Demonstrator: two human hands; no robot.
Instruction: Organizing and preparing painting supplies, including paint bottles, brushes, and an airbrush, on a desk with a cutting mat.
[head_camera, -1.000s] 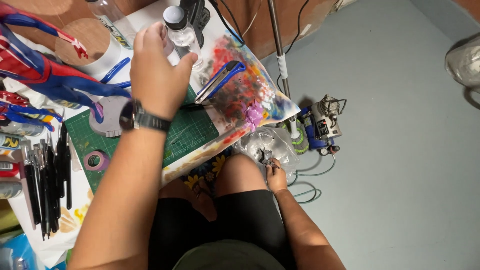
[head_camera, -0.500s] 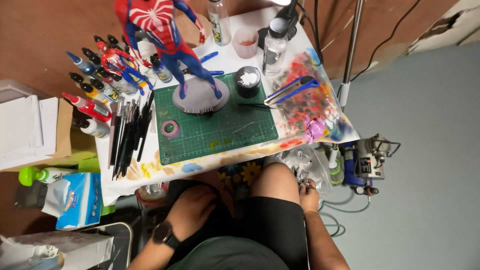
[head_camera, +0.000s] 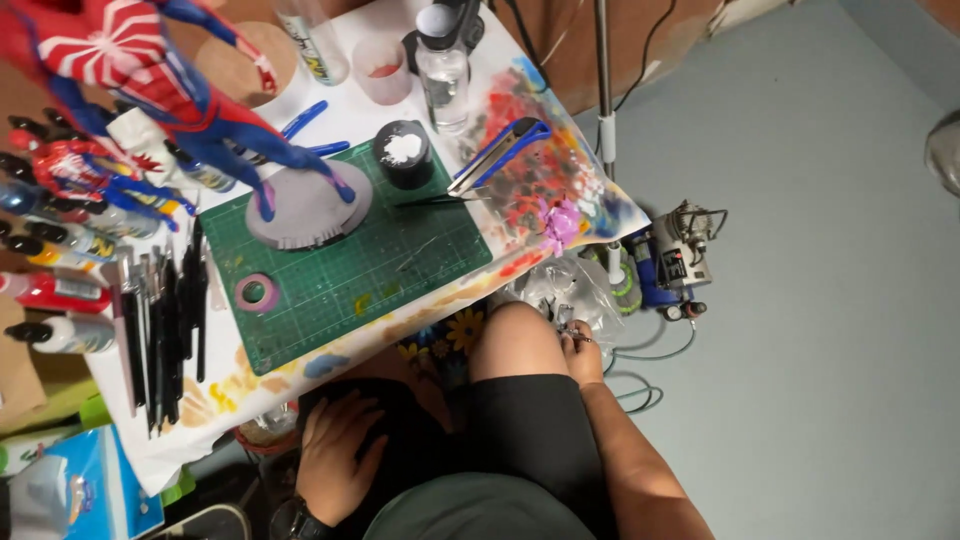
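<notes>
Head view: both your hands are down off the worktable.
Your left hand (head_camera: 335, 455) lies flat, fingers spread, on your black-shorted thigh; your right hand (head_camera: 580, 348) pinches a small metal airbrush (head_camera: 566, 322) beside your knee. The red-and-blue figure on its grey round base (head_camera: 300, 205) stands on the green cutting mat (head_camera: 370, 265), seemingly fully painted.

Person seated, seen from above. Black shorts (head_camera: 520, 430) cover thighs, hems ending above knee; knee bare. Dark green top (head_camera: 470, 510) visible at bottom edge, rounded over torso. Both forearms bare, no sleeves reaching them. Left hand (head_camera: 335, 455) bare, no rings visible; dark wristwatch (head_camera: 295, 522) with black strap on that wrist, face partly cut off by frame edge. Right hand (head_camera: 580, 355) bare, wrist bare, fingers too small to tell detail.
</notes>
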